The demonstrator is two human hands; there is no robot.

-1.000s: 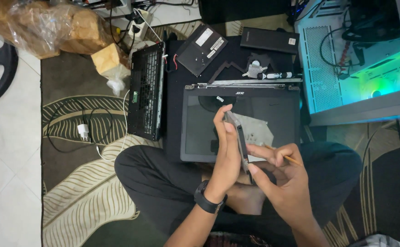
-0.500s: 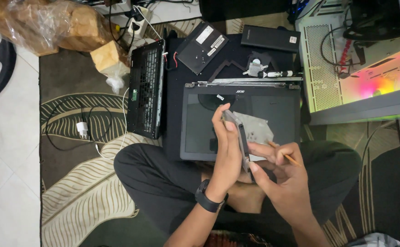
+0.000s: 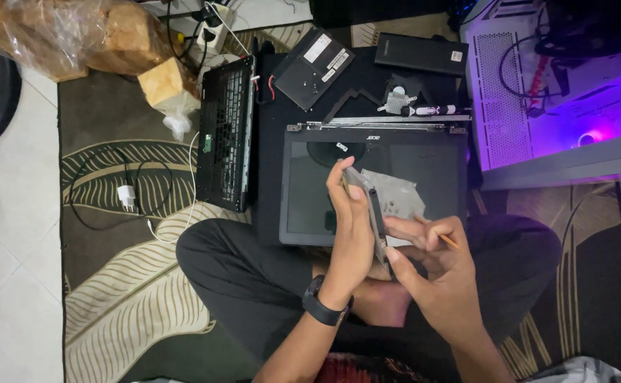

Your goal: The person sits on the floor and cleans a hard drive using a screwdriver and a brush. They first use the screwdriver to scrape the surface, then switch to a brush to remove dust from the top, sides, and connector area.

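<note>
The left hand (image 3: 353, 227) is closed around a thin grey metal drive (image 3: 390, 198), fingers wrapped over its near long edge, holding it tilted above the laptop lid (image 3: 310, 184). The right hand (image 3: 431, 262) pinches the drive's lower end with thumb and fingers, a thin stick (image 3: 447, 238) tucked between 2 fingers. The lid lies on a black mat (image 3: 268, 142), with the keyboard frame (image 3: 224, 135) along the mat's left edge.

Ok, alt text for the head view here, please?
A seated person's left hand and right hand hold a flat silver drive on edge over a laptop screen panel; the right also holds a thin stick. A keyboard panel lies on the patterned rug.
</note>
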